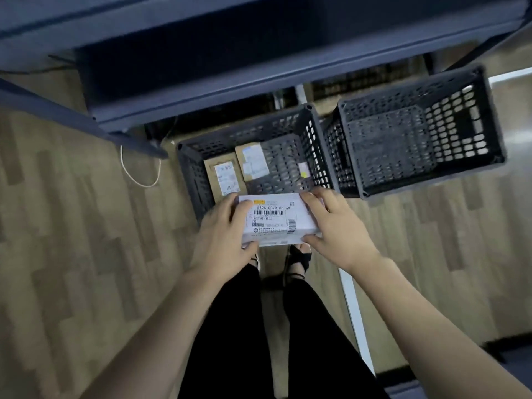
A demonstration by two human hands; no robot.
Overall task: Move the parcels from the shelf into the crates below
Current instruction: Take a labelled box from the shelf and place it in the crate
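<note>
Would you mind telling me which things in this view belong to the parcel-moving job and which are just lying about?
Part of the job:
white parcel, held by left hand and right hand
left crate, with two brown parcels inside
right crate
blue shelf

Just lying about:
white cable on the floor
white strip on the floor

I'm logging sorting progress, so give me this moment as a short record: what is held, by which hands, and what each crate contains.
held item: white labelled parcel
left hand: grips the parcel's left end
right hand: grips its right end
parcel position: above the near edge of the left crate
left crate contents: two brown parcels lying flat
right crate: no parcels visible
shelf: above the crates
</note>
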